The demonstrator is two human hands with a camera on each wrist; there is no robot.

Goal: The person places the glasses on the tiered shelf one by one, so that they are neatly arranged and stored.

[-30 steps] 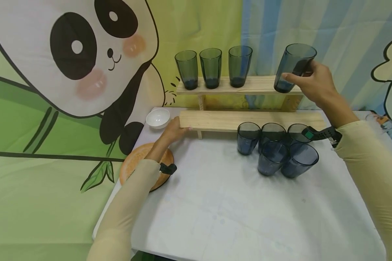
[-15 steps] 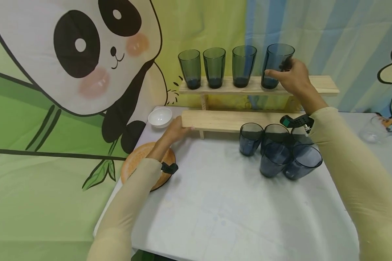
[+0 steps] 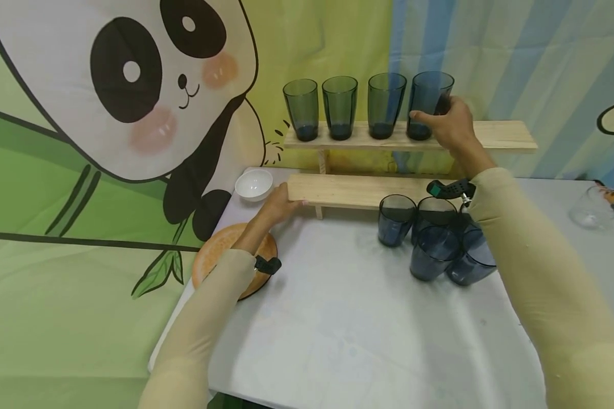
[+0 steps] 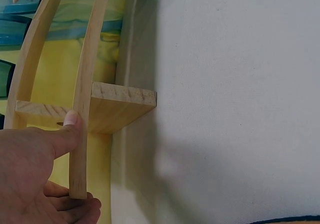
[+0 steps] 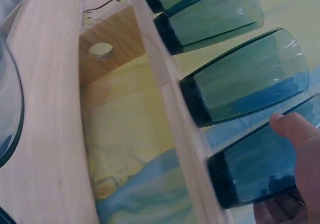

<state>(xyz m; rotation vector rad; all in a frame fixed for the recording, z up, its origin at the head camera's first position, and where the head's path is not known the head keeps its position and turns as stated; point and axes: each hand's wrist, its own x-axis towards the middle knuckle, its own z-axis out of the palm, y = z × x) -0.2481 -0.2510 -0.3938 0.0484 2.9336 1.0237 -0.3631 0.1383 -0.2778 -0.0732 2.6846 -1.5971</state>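
four blue tumblers stand on the top shelf (image 3: 501,135); the right hand (image 3: 452,126) grips the fourth tumbler (image 3: 426,105) upper centre. left hand (image 3: 278,205) clasps the lower shelf (image 3: 348,188). five tumblers (image 3: 432,237) wait on the counter (image 3: 348,318).

Bright, even light throughout; soft shadows fall toward 6 o'clock on the white desk (image 3: 348,318). Both wrist views bow straight edges, and the near hand (image 4: 35,179) blurs slightly.
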